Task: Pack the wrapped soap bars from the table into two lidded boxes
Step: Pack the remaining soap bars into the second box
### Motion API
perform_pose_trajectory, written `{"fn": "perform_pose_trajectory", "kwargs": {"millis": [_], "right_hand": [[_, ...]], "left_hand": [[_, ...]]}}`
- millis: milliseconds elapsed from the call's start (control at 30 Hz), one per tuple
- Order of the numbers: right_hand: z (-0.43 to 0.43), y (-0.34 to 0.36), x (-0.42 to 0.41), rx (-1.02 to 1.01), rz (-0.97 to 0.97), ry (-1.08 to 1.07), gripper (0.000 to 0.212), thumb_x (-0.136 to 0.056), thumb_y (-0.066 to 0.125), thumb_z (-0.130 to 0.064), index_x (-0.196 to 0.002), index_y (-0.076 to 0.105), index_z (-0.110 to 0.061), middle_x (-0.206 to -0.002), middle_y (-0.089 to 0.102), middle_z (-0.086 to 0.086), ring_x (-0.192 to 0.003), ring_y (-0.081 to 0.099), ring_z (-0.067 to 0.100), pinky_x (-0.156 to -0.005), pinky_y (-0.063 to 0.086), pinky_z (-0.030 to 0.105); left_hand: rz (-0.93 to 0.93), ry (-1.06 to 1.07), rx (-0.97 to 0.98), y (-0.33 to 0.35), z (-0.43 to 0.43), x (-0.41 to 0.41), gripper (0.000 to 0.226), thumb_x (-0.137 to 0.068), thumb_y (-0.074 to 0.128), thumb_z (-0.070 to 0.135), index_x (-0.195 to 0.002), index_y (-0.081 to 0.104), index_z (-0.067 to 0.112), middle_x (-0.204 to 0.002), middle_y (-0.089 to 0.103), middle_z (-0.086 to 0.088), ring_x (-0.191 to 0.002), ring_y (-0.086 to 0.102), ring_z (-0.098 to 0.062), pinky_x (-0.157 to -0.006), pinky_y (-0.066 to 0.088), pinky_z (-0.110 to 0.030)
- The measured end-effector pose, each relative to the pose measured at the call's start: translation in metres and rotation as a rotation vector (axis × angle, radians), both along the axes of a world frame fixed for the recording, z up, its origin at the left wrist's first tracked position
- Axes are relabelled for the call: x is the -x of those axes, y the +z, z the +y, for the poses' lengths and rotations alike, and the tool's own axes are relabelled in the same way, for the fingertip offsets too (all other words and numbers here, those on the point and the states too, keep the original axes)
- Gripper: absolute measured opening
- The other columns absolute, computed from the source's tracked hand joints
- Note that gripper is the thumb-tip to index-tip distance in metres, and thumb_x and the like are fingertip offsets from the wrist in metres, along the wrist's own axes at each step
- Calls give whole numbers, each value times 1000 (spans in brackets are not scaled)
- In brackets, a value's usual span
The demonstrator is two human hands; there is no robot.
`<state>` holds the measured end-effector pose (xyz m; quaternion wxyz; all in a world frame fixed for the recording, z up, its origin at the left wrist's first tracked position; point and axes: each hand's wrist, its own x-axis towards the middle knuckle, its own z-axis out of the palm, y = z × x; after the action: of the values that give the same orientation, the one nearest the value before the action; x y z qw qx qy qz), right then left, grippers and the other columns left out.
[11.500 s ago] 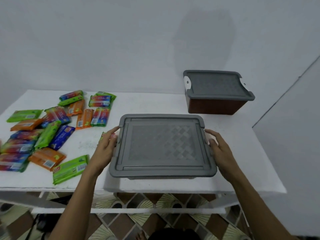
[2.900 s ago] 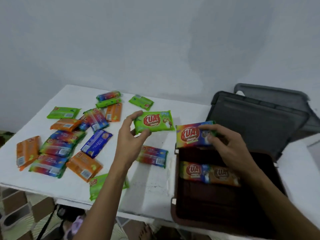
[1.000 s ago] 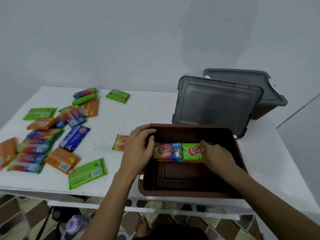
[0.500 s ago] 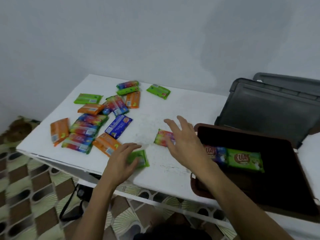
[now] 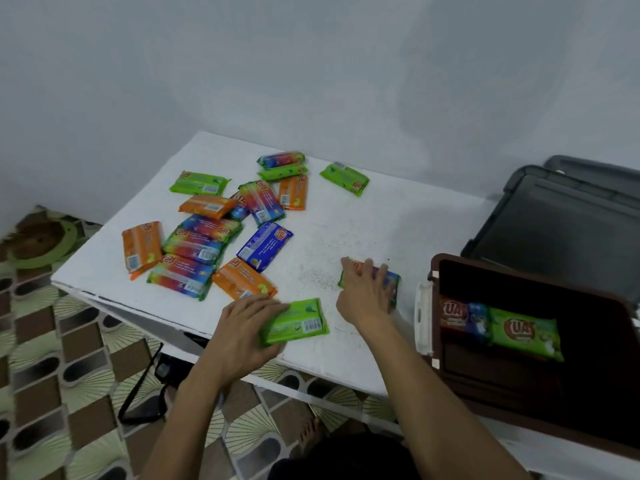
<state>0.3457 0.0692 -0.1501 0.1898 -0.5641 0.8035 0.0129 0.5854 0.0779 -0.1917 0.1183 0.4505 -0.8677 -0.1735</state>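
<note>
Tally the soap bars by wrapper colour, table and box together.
Multicolour soap bars: 7
Green soap bars: 5
Orange soap bars: 4
Blue soap bars: 2 (one mostly hidden)
Total: 18. Two lie in the brown box; the left hand grips a green one, the right hand a multicolour one.

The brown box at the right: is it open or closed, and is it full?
Open and mostly empty. The grey lid stands behind the brown box; inside lie only a rainbow bar and a green bar.
</note>
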Motion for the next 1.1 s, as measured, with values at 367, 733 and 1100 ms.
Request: {"fn": "perform_pose_trajectory", "kwargs": {"millis": [367, 733, 1100], "right_hand": [[-18, 33, 5, 16, -94, 136, 48, -104, 30, -30, -148, 18, -43, -139, 30, 16, -120, 32, 43, -98, 35, 64], [11, 123, 62, 404, -766, -73, 19, -100, 43, -43, -114, 56, -43, -85, 66, 17, -68, 61, 22, -63, 48, 33], [98, 144, 177, 465, -1168, -138, 35, -93, 54, 4, -117, 61, -20, -113, 67, 13, -88, 73, 29, -72, 60, 37]], "left_hand": [[526, 130, -48, 31, -3, 24, 23, -93, 55, 41, -114, 59, 33, -108, 59, 23, -93, 58, 1, -74, 47, -21], [779, 266, -103, 68, -11, 81, 20, -100, 47, 24, -116, 59, 26, -98, 67, 8, -72, 68, -15, -53, 56, -38], [984, 256, -175, 107, 9, 180, 19, -99, 47, 21, -112, 58, 30, -96, 67, 9, -84, 68, -17, -55, 56, -28]]}}
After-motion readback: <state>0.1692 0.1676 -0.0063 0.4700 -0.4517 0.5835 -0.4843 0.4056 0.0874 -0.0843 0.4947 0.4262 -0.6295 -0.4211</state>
